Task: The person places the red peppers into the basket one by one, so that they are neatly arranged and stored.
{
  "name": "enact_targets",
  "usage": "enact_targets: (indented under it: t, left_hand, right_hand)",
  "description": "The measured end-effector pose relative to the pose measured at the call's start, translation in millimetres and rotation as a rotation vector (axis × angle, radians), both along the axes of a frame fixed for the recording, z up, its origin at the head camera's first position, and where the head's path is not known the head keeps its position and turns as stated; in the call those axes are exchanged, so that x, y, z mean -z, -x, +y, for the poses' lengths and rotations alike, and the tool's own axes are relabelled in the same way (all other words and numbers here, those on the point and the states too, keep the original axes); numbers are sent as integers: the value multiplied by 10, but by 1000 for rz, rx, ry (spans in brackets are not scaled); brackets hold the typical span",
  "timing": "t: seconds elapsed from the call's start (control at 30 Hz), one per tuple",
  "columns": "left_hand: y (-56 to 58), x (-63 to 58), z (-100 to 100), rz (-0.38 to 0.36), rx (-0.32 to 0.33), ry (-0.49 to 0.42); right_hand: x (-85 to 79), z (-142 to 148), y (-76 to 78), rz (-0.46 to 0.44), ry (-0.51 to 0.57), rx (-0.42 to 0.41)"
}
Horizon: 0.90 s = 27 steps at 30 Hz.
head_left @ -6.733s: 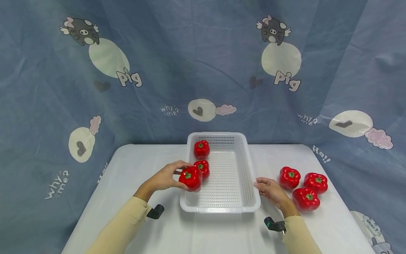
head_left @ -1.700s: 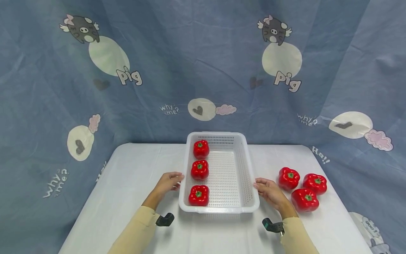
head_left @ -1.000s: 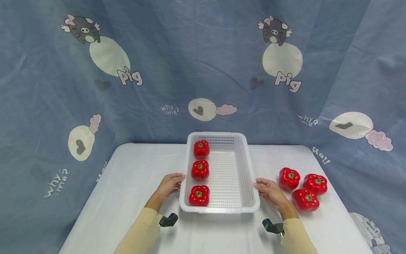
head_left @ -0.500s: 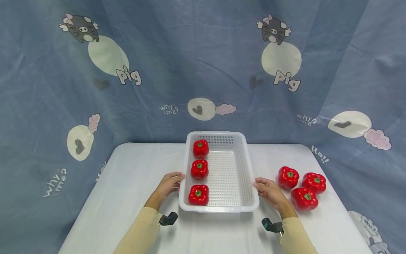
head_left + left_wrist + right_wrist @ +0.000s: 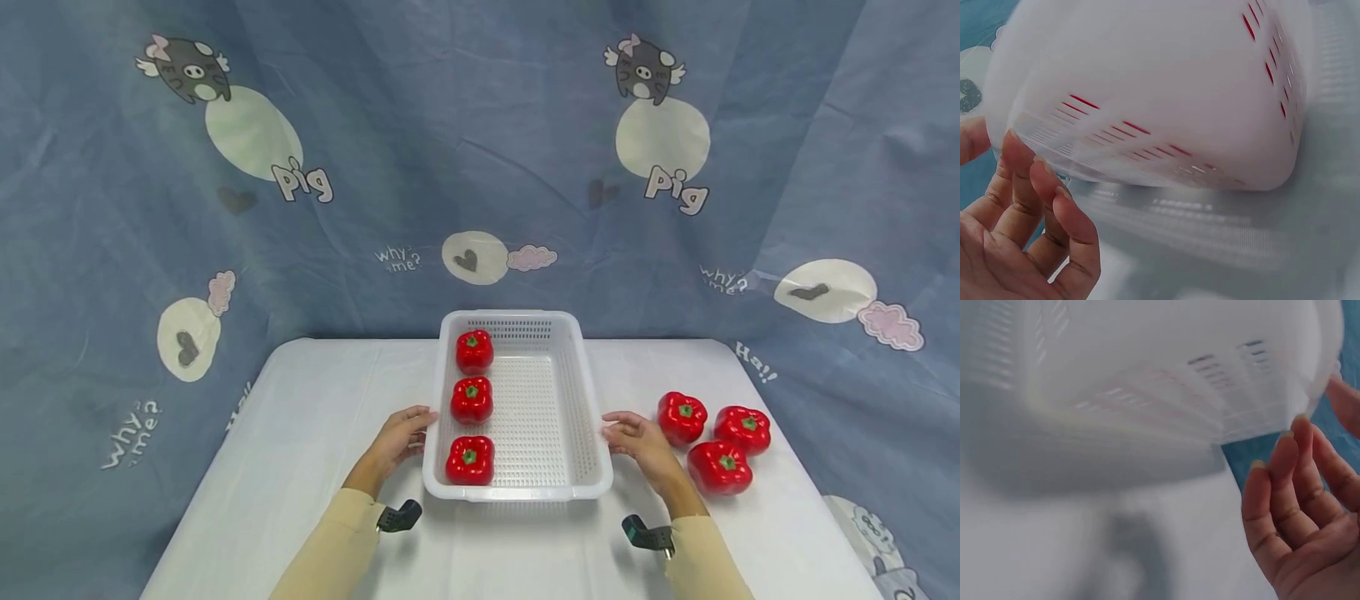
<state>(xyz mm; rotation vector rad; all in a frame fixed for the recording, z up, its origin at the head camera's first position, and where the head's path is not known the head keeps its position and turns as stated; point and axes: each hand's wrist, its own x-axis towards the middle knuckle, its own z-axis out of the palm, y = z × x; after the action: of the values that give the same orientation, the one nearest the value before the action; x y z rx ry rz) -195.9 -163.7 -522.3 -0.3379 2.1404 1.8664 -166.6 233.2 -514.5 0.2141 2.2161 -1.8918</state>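
A white plastic basket (image 5: 522,493) stands on the table, with three red bell peppers (image 5: 470,401) in a column along its left side. My left hand (image 5: 396,437) holds the basket's left rim; in the left wrist view, its fingertips (image 5: 1019,150) lie under the rim and another digit meets the edge. By the right rim, my right hand (image 5: 643,446) has loosened, its fingers slightly spread and the tips at or very near the edge. In the right wrist view, those fingers (image 5: 1285,456) are relaxed just under the rim. Contact there is hard to tell.
Three more red bell peppers (image 5: 720,467) lie grouped on the white table (image 5: 315,400), just right of my right hand. Behind the table hangs a blue printed curtain (image 5: 375,167). Dark wrist cameras (image 5: 400,517) sit on both forearms.
Earlier, my left hand held a bell pepper over the basket; it now rests in the near left corner and that hand is at the left rim. My right fingers have just lifted and spread slightly.
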Motion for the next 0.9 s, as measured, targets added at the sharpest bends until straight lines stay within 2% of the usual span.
enact_targets:
  t: [0.13, 0.33, 0.43, 0.63, 0.73, 0.9]
  left_hand:
    - [-1, 4, 7, -1, 4, -20]
    - [-12, -13, 17, -21, 3, -52]
    - [-25, -19, 16, -29, -6, -69]
    - [-41, -3, -1, -23, -3, -65]
    - [-37, 7, -6, -34, -14, -71]
    - [-26, 10, 4, -32, -7, -77]
  right_hand:
    - [-95, 64, -60, 74, -64, 82]
    - [-178, 162, -162, 175, -99, 274]
    - [-185, 193, -227, 241, -131, 387]
    - [-183, 256, -364, 372, -275, 588]
    - [-173, 309, -401, 425, -319, 664]
    - [-155, 427, -467, 472, -315, 761]
